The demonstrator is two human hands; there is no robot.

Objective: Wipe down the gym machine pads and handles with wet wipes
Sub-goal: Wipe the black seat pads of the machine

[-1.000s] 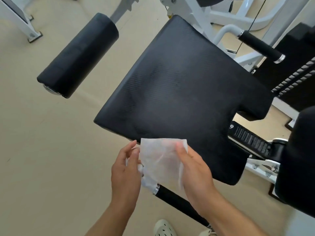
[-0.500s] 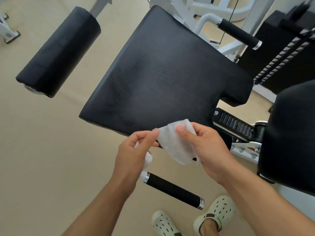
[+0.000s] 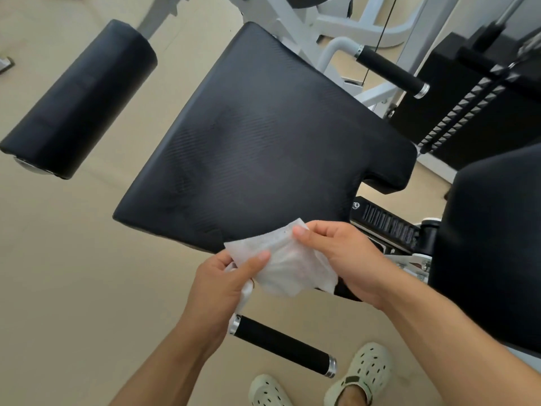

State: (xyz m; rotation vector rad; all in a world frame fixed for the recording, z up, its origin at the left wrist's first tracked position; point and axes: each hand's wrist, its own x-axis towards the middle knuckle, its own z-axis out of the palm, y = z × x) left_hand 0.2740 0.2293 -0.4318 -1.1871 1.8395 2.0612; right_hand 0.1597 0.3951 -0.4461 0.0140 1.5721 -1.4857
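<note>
In the lower middle of the frame, both hands hold a thin white wet wipe (image 3: 281,265). The left hand (image 3: 225,285) pinches its left edge with thumb and fingers, and the right hand (image 3: 342,256) pinches its top edge. A moment ago the wipe hung flat and open; now it is bunched up between the hands. It looks ready to rub the big flat black seat pad (image 3: 263,142) just above, or the black round handle (image 3: 281,347) below.

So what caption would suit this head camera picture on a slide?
Both hands, left and right, spread a wet wipe before the black seat pad.
</note>
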